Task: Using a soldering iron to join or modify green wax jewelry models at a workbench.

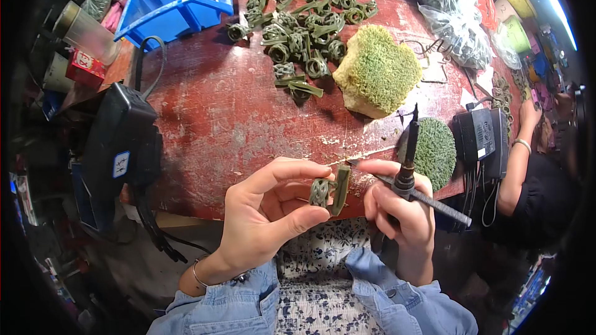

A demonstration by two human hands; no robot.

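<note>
A small green woven piece is pinched between thumb and curled fingers of the left hand, while a soldering iron is gripped in the closed right hand, just right of the piece. Beyond the hands, a pile of green pieces and a yellow-green sponge are seen, with blue bins and clear bags farther off; a black box with a white label lies left of the left hand.

1. We see a worn red-painted wooden tabletop, scuffed and rough.
2. The green woven knot looks like matt plaited strip.
3. The yellow-green sponge is coarse and porous.
4. The blue bin is smooth, glossy plastic.
5. Our sleeves are soft denim cloth.
6. The clear bags are shiny, crinkled film.
</note>
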